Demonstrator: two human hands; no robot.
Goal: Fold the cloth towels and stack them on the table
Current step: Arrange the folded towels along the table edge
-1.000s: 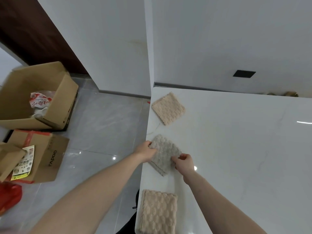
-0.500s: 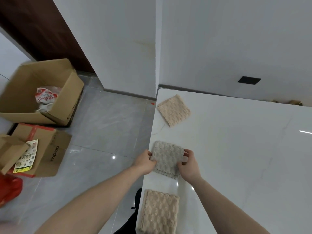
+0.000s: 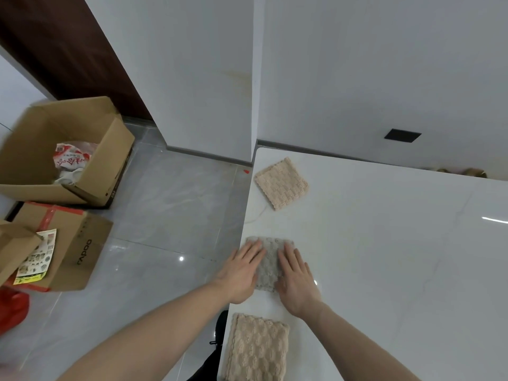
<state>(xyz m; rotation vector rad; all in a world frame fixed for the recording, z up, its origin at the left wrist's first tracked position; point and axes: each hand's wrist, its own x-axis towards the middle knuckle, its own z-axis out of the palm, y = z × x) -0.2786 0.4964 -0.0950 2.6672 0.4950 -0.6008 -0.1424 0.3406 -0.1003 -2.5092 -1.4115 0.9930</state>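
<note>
Both our hands, left [image 3: 242, 273] and right [image 3: 295, 281], lay flat with straight fingers, pressing the folded grey towel [image 3: 270, 264] between them. We judged folding finished; next, stacking it on the beige towel [image 3: 281, 187] beyond our fingertips.

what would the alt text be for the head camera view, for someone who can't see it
Two bare hands, left hand and right hand, press flat on a folded grey towel near the edge of a white table. A folded beige towel lies farther away, and another beige towel nearer. Cardboard boxes stand on the floor to the left.
</note>
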